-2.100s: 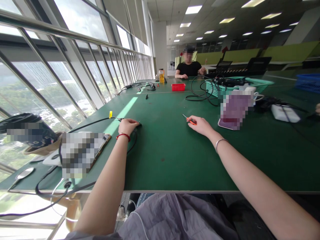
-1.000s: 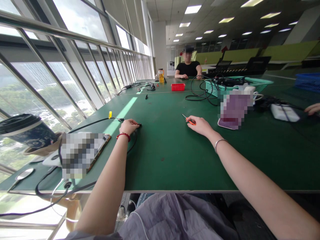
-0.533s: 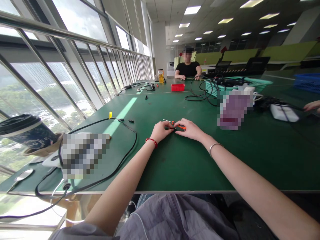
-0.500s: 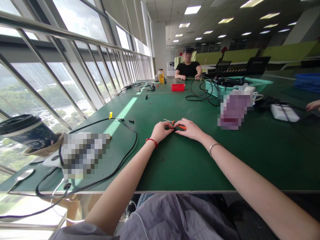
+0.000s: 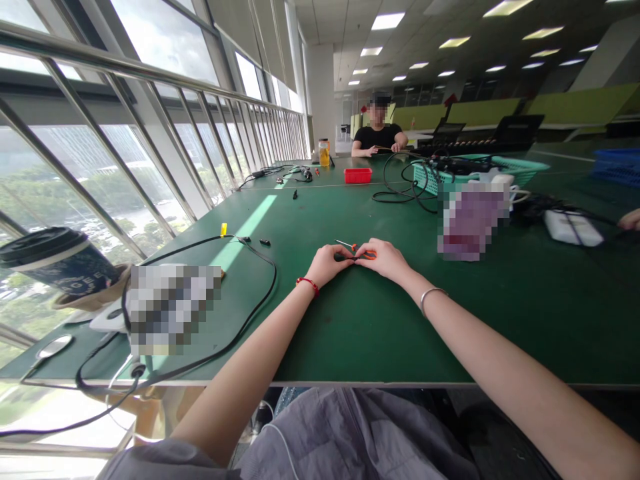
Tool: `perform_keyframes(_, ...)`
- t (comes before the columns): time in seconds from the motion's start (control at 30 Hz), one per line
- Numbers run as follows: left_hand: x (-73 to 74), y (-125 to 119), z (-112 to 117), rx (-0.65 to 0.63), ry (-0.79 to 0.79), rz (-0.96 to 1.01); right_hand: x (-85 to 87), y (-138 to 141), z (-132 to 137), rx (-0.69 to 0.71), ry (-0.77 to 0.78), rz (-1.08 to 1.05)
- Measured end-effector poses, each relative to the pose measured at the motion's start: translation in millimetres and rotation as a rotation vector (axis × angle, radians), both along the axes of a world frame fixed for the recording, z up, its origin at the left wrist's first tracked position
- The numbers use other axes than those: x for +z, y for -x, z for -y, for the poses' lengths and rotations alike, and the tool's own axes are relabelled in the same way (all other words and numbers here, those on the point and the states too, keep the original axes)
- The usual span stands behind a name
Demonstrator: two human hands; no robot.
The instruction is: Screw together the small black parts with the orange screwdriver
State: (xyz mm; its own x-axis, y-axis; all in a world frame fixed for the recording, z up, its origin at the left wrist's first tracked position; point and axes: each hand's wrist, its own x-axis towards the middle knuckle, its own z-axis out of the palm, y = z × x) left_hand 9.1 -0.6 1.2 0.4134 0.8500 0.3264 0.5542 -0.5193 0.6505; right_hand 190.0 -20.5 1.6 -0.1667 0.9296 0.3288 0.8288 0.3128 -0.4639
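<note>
Orange screwdriver now beside left hand

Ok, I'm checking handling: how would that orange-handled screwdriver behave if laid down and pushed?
The screwdriver is probably stiff, given its straight metal shaft, and likely light, looking slim beside the right hand. It might swivel, its handle being thicker.

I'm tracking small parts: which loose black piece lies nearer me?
The black piece beside the looped cable; the other black piece lies farther back.
</note>
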Motion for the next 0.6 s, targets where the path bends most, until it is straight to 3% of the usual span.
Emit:
perform_keyframes(0.13,10.4,8,9,0.034,-0.091,-0.162,0.8,2,1,-0.004,0.002,-0.002)
perform_keyframes(0.2,20.3,20,17,0.209,-0.149,-0.343,1.9,2,3,0.002,0.005,-0.005)
perform_keyframes(0.27,30.2,39,26,0.496,-0.151,-0.571,2.9,2,4,0.006,0.009,-0.006)
perform_keyframes(0.33,38.2,61,34,0.690,-0.127,-0.759,3.6,3,5,0.011,0.009,-0.004)
perform_keyframes(0.4,44.1,83,41,0.722,-0.033,-0.859,3.9,2,5,0.017,0.008,-0.005)
perform_keyframes(0.5,53.6,107,45,0.703,0.068,-0.859,3.7,2,4,0.022,0.005,-0.001)
perform_keyframes(0.6,69.5,127,41,0.795,-0.033,-0.836,3.2,1,4,0.018,0.002,0.007)
